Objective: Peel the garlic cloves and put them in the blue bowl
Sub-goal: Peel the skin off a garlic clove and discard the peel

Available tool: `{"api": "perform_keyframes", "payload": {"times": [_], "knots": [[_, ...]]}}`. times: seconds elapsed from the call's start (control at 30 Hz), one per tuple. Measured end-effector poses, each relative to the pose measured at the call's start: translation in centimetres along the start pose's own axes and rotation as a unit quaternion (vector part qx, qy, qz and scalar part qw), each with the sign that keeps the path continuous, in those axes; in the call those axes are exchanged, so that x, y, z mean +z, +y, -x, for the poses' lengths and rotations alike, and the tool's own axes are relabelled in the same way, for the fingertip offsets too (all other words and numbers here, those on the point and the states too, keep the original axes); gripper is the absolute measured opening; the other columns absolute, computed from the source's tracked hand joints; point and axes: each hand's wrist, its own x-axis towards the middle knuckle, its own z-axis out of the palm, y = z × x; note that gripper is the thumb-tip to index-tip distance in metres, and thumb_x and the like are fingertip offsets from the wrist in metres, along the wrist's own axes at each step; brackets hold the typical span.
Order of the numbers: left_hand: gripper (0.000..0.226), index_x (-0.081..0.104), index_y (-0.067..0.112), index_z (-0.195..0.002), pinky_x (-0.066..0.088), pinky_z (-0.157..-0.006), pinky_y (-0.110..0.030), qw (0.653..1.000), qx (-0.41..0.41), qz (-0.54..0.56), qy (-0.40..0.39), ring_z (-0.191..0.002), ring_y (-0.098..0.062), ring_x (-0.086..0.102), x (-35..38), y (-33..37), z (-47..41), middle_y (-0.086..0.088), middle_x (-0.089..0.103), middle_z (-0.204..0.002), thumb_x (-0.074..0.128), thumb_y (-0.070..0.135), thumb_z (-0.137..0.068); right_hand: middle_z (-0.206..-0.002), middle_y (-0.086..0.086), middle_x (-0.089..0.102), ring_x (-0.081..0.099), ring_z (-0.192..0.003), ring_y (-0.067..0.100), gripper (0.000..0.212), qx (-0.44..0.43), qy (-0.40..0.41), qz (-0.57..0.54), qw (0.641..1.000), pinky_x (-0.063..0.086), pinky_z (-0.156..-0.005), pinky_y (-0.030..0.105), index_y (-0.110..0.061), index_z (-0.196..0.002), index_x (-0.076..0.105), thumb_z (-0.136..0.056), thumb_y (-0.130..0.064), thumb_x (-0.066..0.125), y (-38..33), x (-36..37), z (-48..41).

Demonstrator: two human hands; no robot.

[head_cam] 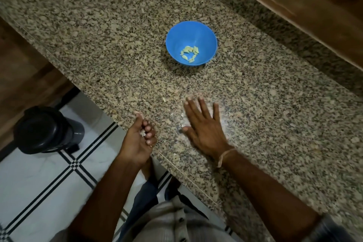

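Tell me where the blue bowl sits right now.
In the head view the blue bowl stands on the granite counter, just right of centre, beyond the flat right hand and untouched, with peeled garlic cloves inside.

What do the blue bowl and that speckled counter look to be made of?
The blue bowl looks like plastic: one even colour, thin rim, soft matte sheen. The counter looks like polished granite: beige, grey and black flecks with a faint gloss and a straight cut edge, though a stone-look laminate cannot be ruled out.
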Motion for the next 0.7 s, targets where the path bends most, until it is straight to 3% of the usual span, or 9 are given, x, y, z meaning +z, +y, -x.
{"api": "perform_keyframes", "payload": {"times": [0.17,0.3,0.5,0.57,0.63,0.7], "knots": [[0.042,0.049,0.019,-0.076,0.028,-0.038,-0.017,1.000,0.007,0.005,0.001,-0.044,-0.007,0.039,-0.7,0.3,0.6,0.005,0.044,-0.061,0.047,0.046,-0.107,-0.175,0.000,-0.015,-0.017,-0.161,0.029,0.065,-0.052,-0.007,-0.066,0.996,-0.006,-0.125,0.068,-0.040,-0.165,-0.009,-0.108,-0.058,0.016,-3.0,-0.1,5.3],[0.043,0.048,0.019,-0.076,0.028,-0.039,-0.017,1.000,0.014,-0.011,0.000,-0.045,-0.006,0.038,-0.9,-0.4,1.0,0.006,0.043,-0.062,0.046,0.049,-0.107,-0.176,0.002,-0.007,-0.007,-0.162,0.034,0.068,-0.170,-0.039,0.042,0.984,0.008,-0.122,0.072,-0.040,-0.166,0.010,-0.104,-0.061,0.027,-3.4,2.4,8.5],[0.042,0.048,0.020,-0.077,0.029,-0.039,-0.017,1.000,0.008,-0.019,-0.005,-0.046,-0.006,0.038,-1.1,-1.1,1.4,0.006,0.044,-0.063,0.046,0.050,-0.107,-0.175,0.004,-0.013,-0.017,-0.160,0.032,0.067,-0.051,0.002,0.004,0.999,-0.003,-0.123,0.071,-0.038,-0.167,0.000,-0.104,-0.061,0.013,-2.6,0.0,4.0],[0.042,0.048,0.020,-0.077,0.028,-0.040,-0.018,1.000,0.006,-0.019,-0.007,-0.046,-0.007,0.038,-1.1,-1.1,1.5,0.006,0.044,-0.063,0.045,0.049,-0.107,-0.175,0.006,-0.013,-0.016,-0.160,0.035,0.069,-0.098,-0.005,0.022,0.995,-0.005,-0.123,0.071,-0.037,-0.167,0.004,-0.103,-0.057,0.022,-2.8,0.6,6.1],[0.042,0.048,0.020,-0.077,0.027,-0.040,-0.018,1.000,0.001,-0.014,-0.007,-0.046,-0.007,0.037,-1.1,-1.2,1.5,0.006,0.043,-0.062,0.045,0.048,-0.108,-0.176,0.006,-0.005,-0.008,-0.161,0.036,0.070,-0.167,-0.023,0.050,0.984,0.004,-0.122,0.074,-0.036,-0.167,0.012,-0.102,-0.059,0.023,-3.7,1.9,8.2],[0.041,0.048,0.020,-0.078,0.028,-0.040,-0.018,1.000,0.001,-0.018,-0.007,-0.046,-0.007,0.037,-1.0,-1.4,1.6,0.006,0.044,-0.062,0.045,0.047,-0.108,-0.176,0.004,-0.003,-0.007,-0.162,0.035,0.067,-0.168,-0.024,0.054,0.984,0.006,-0.121,0.074,-0.039,-0.166,0.016,-0.103,-0.062,0.021,-4.3,2.8,7.2]]}}
